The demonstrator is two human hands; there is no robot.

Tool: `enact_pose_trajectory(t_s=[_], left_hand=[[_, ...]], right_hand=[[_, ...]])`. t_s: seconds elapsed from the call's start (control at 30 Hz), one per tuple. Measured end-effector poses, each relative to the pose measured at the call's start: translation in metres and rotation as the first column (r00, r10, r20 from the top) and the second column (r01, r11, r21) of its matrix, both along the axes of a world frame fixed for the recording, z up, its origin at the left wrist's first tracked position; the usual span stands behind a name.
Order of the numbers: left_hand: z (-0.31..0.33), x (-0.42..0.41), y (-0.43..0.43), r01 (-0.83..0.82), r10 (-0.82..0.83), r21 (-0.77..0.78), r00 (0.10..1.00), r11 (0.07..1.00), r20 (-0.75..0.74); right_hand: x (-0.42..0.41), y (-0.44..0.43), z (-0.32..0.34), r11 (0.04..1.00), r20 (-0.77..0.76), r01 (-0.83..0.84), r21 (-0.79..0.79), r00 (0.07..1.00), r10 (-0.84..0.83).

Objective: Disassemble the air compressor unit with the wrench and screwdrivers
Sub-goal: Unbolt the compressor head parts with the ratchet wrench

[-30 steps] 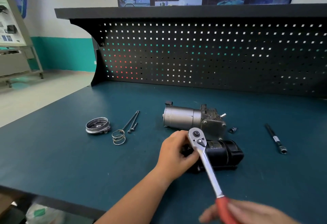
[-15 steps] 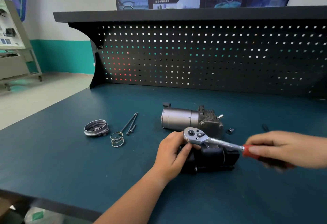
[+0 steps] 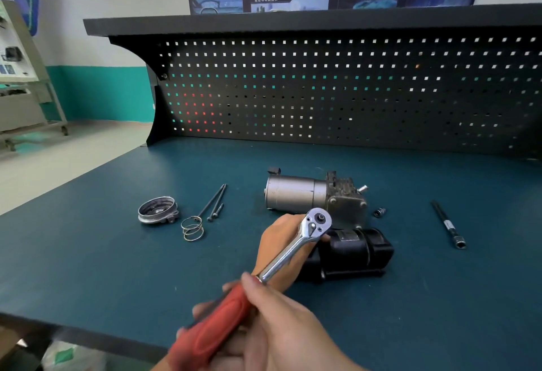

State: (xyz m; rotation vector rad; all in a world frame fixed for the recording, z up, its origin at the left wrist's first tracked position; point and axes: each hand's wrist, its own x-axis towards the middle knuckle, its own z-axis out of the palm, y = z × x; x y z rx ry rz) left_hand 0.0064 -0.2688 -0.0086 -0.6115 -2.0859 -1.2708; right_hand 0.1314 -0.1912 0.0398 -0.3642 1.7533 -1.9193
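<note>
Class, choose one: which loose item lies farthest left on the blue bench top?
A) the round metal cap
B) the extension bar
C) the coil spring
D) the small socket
A: the round metal cap sits left of the coil spring, while the small socket and extension bar lie far to the right.

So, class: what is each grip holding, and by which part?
Right grip: chrome ratchet wrench with red handle, by that handle. Left grip: black compressor housing, by its left end.
</note>
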Motion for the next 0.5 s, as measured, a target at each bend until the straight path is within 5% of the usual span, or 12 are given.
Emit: enact_pose_trajectory(t_s=[0.13,0.3,0.5], left_hand=[[-0.001,-0.001,0.0,-0.017,0.005,0.071,0.986,0.997,0.166],[-0.006,-0.001,-0.002,0.072,-0.074,0.056,0.997,0.996,0.033],[-0.006,-0.004,-0.004,0.084,-0.084,-0.012,0.995,0.996,-0.045]], right_hand=[[-0.002,0.004,-0.015,0.999,0.05,-0.029,-0.046,0.998,0.031],[-0.022,0.069,-0.009,0.952,0.114,-0.058,0.299,0.993,0.025],[-0.059,0.143,0.048,0.702,-0.041,-0.018,0.712,0.997,0.067]])
